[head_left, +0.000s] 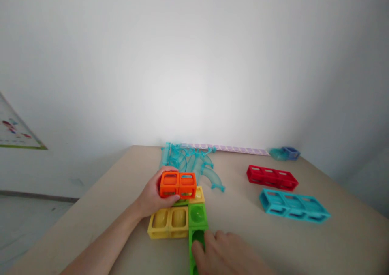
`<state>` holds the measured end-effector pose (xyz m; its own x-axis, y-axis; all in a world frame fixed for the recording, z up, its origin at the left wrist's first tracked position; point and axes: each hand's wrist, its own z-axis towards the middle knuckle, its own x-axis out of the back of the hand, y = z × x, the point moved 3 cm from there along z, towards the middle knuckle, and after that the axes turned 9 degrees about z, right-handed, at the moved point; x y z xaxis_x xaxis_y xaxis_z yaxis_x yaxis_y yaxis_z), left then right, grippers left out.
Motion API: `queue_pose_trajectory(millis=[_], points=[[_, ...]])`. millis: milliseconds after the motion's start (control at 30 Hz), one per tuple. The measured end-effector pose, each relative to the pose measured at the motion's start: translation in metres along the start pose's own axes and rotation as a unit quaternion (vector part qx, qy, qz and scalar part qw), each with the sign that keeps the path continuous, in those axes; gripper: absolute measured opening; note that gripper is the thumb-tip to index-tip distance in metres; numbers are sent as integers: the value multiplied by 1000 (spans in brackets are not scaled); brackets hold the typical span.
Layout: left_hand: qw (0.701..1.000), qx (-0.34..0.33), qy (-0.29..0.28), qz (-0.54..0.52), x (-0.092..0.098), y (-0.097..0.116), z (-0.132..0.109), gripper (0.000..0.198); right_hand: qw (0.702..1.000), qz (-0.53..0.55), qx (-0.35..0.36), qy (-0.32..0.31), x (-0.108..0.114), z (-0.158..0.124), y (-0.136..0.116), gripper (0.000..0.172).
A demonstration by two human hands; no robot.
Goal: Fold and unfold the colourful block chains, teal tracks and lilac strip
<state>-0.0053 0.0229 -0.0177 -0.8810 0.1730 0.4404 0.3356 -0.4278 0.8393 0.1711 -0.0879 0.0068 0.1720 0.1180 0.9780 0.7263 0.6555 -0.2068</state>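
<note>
L hand (154,193) & forearm (117,235) bare; R hand (225,252) ditto.

Orange block (178,185): centre-low in frame. Two square cells side by side, rounded openings in the faces. Gripped at its left end; long axis runs left to right, roughly level. Overlaps the pieces behind and below it; contact with them cannot be judged.

Green column (197,227): bottom centre, running down to the lower edge of frame. Open cells face up; a seam shows below the topmost cell. Lower part partly covered.

Yellow block (169,222): two hollow cells, flat, directly left of the green column, against it.

Small yellow piece (199,196): at the column's upper end, partly hidden by orange.
</note>
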Motion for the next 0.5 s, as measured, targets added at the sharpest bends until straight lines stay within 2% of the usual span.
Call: queue_pose_trajectory(millis=[100,167,433,500], points=[[1000,-8,1,4,0,-1,1,56,997,8,-37,-61,5,5,-2,14],[1000,-11,5,9,0,-2,1,55,995,32,-52,-80,7,8,-3,16],[999,-33,13,7,-2,-6,3,54,992,64,-65,-84,3,17,-5,11],[1000,-25,11,3,-4,-6,2,52,990,75,-87,-79,-2,19,-7,9]])
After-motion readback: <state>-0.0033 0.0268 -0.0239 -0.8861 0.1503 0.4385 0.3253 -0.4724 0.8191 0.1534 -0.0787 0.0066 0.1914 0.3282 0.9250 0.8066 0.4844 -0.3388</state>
